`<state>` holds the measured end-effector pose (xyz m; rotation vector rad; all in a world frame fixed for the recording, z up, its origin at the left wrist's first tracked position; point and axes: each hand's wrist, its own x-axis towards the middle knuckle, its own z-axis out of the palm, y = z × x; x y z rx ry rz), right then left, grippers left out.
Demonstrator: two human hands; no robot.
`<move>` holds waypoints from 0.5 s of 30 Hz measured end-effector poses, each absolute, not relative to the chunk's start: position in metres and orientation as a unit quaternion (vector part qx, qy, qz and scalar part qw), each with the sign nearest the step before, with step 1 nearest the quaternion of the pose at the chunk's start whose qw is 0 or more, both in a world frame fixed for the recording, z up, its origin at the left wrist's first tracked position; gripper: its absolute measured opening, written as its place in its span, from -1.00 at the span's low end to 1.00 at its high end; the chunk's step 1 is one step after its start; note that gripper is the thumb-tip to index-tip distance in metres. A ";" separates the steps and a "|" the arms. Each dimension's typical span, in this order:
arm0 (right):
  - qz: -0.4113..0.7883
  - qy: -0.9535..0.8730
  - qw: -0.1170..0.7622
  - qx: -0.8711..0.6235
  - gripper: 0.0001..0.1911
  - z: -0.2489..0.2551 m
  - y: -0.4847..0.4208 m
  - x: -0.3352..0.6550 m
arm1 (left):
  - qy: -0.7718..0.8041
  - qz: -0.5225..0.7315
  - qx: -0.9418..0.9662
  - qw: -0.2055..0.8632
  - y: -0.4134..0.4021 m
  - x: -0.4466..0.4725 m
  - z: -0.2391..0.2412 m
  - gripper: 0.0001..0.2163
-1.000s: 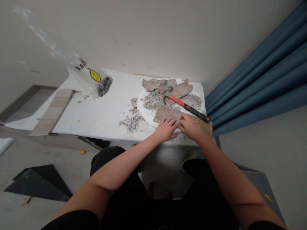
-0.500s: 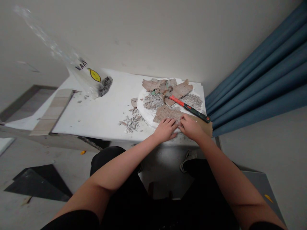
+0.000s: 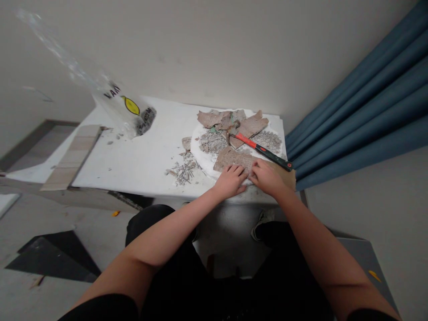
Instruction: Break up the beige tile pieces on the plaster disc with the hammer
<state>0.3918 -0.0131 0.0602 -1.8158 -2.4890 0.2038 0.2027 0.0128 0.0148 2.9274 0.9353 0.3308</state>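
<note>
A rough, porous brown piece with a ragged edge lies at the near side of a round white slab. My left hand has its fingers bent over the near edge of this piece, with the thumb closer to me. Close beside it, my right hand is closed, fingertips curled at the same edge; what lies between them is partly hidden. Behind both hands, a hammer with a red and black handle rests across the slab. More broken brown pieces and grey crumbs lie around its head.
Grey chips and thin bits are scattered left of the slab on the white-covered table. A clear plastic bag with grey contents stands further left, beside a wood-patterned board. A blue curtain hangs at the right.
</note>
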 end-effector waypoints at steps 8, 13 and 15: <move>0.089 -0.820 0.057 -0.562 -0.87 0.054 -0.012 0.393 | 0.303 0.115 0.946 0.024 0.012 0.202 0.014 -0.50; 0.074 -0.814 0.047 -0.574 -0.85 0.057 -0.013 0.392 | 0.305 0.113 0.945 0.025 0.012 0.203 0.013 -0.52; 0.080 -0.824 0.052 -0.558 -0.85 0.057 -0.013 0.392 | 0.306 0.113 0.945 0.026 0.012 0.203 0.013 -0.52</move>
